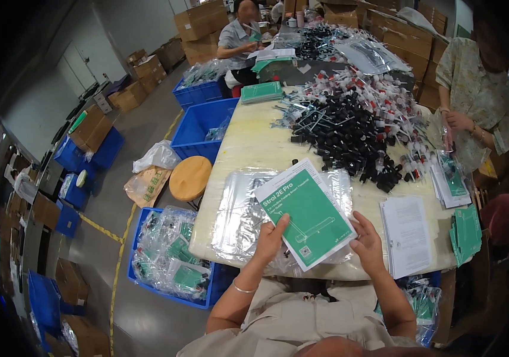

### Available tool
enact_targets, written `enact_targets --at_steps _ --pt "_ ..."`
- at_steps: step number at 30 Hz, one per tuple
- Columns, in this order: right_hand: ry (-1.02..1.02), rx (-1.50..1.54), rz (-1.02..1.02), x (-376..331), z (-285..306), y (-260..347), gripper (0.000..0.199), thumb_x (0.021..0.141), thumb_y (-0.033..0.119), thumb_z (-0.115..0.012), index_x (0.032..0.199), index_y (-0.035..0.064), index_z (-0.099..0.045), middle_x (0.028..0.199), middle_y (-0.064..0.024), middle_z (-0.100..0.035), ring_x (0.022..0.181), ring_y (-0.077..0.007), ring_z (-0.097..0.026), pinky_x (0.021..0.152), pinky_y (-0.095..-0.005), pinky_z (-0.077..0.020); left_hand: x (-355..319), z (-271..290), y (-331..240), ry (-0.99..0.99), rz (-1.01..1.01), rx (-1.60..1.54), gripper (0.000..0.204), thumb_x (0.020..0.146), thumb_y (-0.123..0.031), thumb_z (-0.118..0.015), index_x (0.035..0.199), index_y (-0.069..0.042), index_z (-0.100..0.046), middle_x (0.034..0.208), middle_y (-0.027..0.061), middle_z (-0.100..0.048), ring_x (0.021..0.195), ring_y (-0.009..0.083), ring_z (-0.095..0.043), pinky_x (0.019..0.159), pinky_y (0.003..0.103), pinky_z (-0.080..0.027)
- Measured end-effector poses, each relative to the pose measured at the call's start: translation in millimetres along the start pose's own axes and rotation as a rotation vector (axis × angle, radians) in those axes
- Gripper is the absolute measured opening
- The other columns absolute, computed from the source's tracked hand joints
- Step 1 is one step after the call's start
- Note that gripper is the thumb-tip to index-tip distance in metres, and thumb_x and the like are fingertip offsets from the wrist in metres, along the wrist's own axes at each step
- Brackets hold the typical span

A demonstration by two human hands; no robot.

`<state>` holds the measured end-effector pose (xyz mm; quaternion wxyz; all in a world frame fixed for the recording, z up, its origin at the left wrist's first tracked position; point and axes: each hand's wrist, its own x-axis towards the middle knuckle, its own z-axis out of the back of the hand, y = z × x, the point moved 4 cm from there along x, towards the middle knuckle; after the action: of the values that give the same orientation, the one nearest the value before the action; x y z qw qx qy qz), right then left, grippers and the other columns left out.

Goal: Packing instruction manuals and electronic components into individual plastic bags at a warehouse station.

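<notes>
A green booklet (311, 208), with a white line drawing on its cover, lies tilted over white paper (273, 181) that shows along its upper edge. My left hand (271, 240) grips the lower left side, thumb on the cover. At the right edge is my right hand (369, 243), its fingers apart beside the corner; whether they touch it is hard to tell. Beneath the booklet, clear plastic bags (236, 217) are spread on the table. To the right of my right hand lies a stack of printed white sheets (406, 232).
A big heap of black-capped parts (349, 128) covers the table's far half. More green booklets (465, 232) hang at the right edge. Blue bins (147, 276) and a round stool (190, 178) stand left. One co-worker (474, 101) stands right; another (239, 44) sits far off.
</notes>
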<state>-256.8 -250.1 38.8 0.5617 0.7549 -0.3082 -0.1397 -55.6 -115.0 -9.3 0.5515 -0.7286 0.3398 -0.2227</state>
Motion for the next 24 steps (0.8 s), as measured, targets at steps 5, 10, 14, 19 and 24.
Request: enact_targets --at_steps 5,10,14,19,24 --pt "0.005 0.106 -0.163 -19 -8 -41 0.044 0.081 0.010 -0.064 0.120 -0.0022 -0.047 0.109 -0.0061 -0.056 0.098 -0.0136 -0.053 0.084 -0.0271 -0.0440 -14 -11 -12 -0.025 -0.052 -0.003 0.028 0.094 -0.022 -0.052 0.096 0.003 -0.064 0.085 -0.0021 -0.062 0.076 0.0020 -0.050 0.067 0.020 -0.042" --pt "-0.068 -0.352 -0.129 -7 -21 -33 0.030 0.086 0.013 -0.061 0.112 0.0003 -0.053 0.097 -0.0046 -0.060 0.086 -0.0112 -0.055 0.072 -0.0263 -0.0470 -25 -13 -21 0.083 -0.047 0.091 0.027 0.094 -0.023 -0.052 0.100 0.001 -0.063 0.082 -0.0013 -0.061 0.072 0.0022 -0.051 0.059 0.020 -0.043" --pt "-0.131 -0.418 -0.146 -5 3 -14 0.027 0.087 0.015 -0.060 0.109 -0.0004 -0.054 0.091 -0.0037 -0.060 0.078 -0.0102 -0.056 0.066 -0.0253 -0.0474 -44 1 -65 0.160 0.025 0.218 0.026 0.090 -0.014 -0.056 0.113 -0.001 -0.056 0.094 0.0038 -0.061 0.064 0.0030 -0.052 0.051 0.019 -0.043" --pt "-0.021 -0.072 -0.260 9 -8 0 0.030 0.087 0.014 -0.059 0.112 0.0000 -0.051 0.072 -0.0033 -0.059 0.063 -0.0093 -0.056 0.054 -0.0238 -0.0465 -55 68 -122 -0.034 -0.240 0.854 0.047 0.081 0.005 -0.052 0.126 -0.005 -0.046 0.122 0.0126 -0.054 0.084 0.0196 -0.062 0.062 0.028 -0.051" --pt "0.686 -0.113 -0.635 24 -76 11 0.024 0.090 0.019 -0.055 0.102 -0.0025 -0.055 0.066 -0.0076 -0.059 0.040 -0.0114 -0.051 0.034 -0.0236 -0.0402 -94 65 -180 -0.126 -0.413 1.564 0.055 0.077 0.005 -0.047 0.131 -0.006 -0.039 0.131 0.0159 -0.046 0.089 0.0354 -0.060 0.065 0.041 -0.051"
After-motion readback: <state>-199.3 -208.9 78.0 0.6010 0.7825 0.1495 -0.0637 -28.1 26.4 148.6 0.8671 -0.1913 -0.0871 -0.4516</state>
